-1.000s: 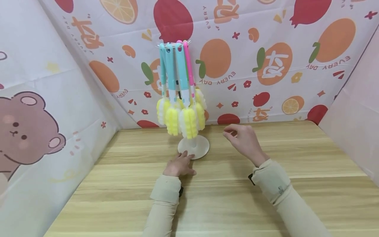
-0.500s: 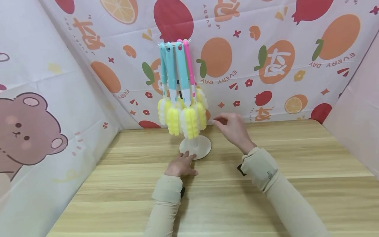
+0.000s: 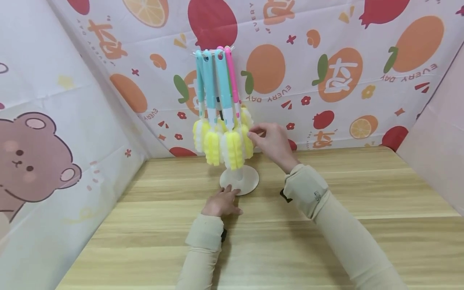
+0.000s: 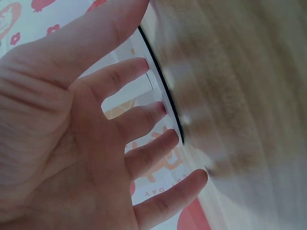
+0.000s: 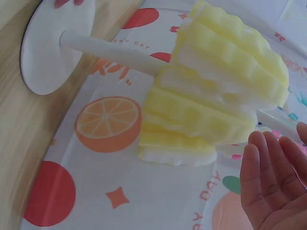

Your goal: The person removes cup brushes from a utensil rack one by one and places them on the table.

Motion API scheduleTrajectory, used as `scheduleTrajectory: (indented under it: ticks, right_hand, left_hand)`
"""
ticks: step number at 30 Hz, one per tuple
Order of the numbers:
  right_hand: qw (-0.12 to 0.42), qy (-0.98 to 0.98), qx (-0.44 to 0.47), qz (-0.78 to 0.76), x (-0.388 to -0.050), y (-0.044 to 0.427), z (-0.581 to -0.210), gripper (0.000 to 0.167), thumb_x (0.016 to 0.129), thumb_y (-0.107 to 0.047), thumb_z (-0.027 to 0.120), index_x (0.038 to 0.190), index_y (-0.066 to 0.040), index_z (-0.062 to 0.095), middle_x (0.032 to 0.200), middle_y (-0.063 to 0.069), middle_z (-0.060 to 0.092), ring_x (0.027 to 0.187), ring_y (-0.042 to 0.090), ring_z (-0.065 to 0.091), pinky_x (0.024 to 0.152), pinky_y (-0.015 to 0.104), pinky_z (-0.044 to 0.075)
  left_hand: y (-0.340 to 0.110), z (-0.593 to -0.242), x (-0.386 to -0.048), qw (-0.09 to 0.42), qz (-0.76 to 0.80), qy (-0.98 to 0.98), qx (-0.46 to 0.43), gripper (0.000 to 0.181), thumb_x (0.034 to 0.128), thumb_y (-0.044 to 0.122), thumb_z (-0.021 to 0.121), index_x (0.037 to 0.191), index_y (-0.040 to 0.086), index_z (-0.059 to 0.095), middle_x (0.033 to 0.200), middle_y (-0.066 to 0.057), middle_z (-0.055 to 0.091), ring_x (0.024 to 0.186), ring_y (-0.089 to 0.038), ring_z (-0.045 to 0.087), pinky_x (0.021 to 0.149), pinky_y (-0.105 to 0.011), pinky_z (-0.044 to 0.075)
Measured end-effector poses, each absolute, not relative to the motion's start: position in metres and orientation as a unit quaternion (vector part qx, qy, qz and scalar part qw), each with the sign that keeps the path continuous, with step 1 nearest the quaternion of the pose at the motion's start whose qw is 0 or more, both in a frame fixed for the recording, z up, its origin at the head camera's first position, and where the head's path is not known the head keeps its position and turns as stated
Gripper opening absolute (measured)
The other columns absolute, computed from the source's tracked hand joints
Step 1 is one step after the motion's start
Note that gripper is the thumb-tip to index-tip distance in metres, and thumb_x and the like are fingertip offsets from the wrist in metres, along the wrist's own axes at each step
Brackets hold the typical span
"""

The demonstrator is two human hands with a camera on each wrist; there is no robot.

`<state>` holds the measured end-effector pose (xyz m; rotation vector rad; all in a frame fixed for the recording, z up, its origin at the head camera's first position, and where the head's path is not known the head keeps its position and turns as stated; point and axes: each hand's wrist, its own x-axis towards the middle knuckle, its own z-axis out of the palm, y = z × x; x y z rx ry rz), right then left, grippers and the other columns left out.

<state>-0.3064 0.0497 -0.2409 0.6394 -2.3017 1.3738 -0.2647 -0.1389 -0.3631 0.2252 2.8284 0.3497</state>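
Note:
Several sponge bottle brushes with yellow-and-white heads (image 3: 233, 151) hang from the top of a white stand. Most of their handles (image 3: 222, 80) are turquoise; some are pink (image 3: 232, 76). My left hand (image 3: 220, 202) rests its straight fingers on the front rim of the stand's round base (image 3: 248, 181); in the left wrist view the fingers (image 4: 146, 155) are spread along that rim. My right hand (image 3: 273, 141), fingers loosely bent, is at the right side of the brush heads. The right wrist view shows its fingertips (image 5: 259, 143) beside a sponge head (image 5: 230, 52) and white shaft, with no grip visible; contact is unclear.
A wooden table (image 3: 145, 241) lies under the stand. Fruit-printed cloth (image 3: 326, 121) hangs close behind it, and a bear-printed cloth (image 3: 90, 133) forms the left side. A pale wall (image 3: 438, 149) stands at the right.
My right hand has moved left and upward, from beside the stand to the brush heads. My left hand stays on the base, and the brushes hang as before.

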Motion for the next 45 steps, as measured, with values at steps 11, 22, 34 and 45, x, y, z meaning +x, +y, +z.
scheduleTrajectory:
  ticks: [11,22,34,45]
  right_hand:
    - [0.199,-0.826,0.226,0.477,-0.311,0.032,-0.223,0.016,0.096,-0.011,0.070,0.104,0.002,0.076,0.101,0.012,0.075,0.087,0.025,0.069,0.080,0.035,0.056]
    - [0.216,-0.818,0.219,0.487,-0.309,0.022,-0.213,0.021,0.096,-0.011,0.070,0.111,0.002,0.074,0.106,0.014,0.074,0.092,0.027,0.069,0.086,0.035,0.055]
    - [0.200,-0.841,0.199,0.462,-0.314,0.012,-0.203,0.021,0.095,-0.016,0.072,0.109,-0.001,0.073,0.109,0.011,0.073,0.096,0.023,0.067,0.087,0.033,0.052]
    - [0.162,-0.857,0.191,0.450,-0.319,0.001,-0.200,0.029,0.094,-0.020,0.075,0.114,0.000,0.069,0.106,0.009,0.066,0.098,0.022,0.060,0.082,0.030,0.050]
  left_hand:
    - [-0.141,-0.359,-0.266,0.138,0.120,0.980,0.081,0.071,0.0892,0.034,0.080,0.150,0.014,0.049,0.160,-0.016,0.034,0.145,-0.041,0.032,0.106,-0.063,0.038]
    - [-0.143,-0.361,-0.264,0.136,0.127,0.980,0.073,0.071,0.0885,0.034,0.080,0.150,0.015,0.050,0.160,-0.016,0.035,0.145,-0.041,0.031,0.107,-0.062,0.037]
    - [-0.140,-0.364,-0.265,0.127,0.129,0.979,0.089,0.069,0.0880,0.033,0.081,0.148,0.013,0.052,0.158,-0.016,0.038,0.143,-0.041,0.034,0.104,-0.064,0.039]
    - [-0.139,-0.364,-0.265,0.138,0.123,0.979,0.084,0.071,0.0886,0.035,0.080,0.149,0.015,0.050,0.160,-0.015,0.035,0.145,-0.040,0.031,0.105,-0.066,0.037]
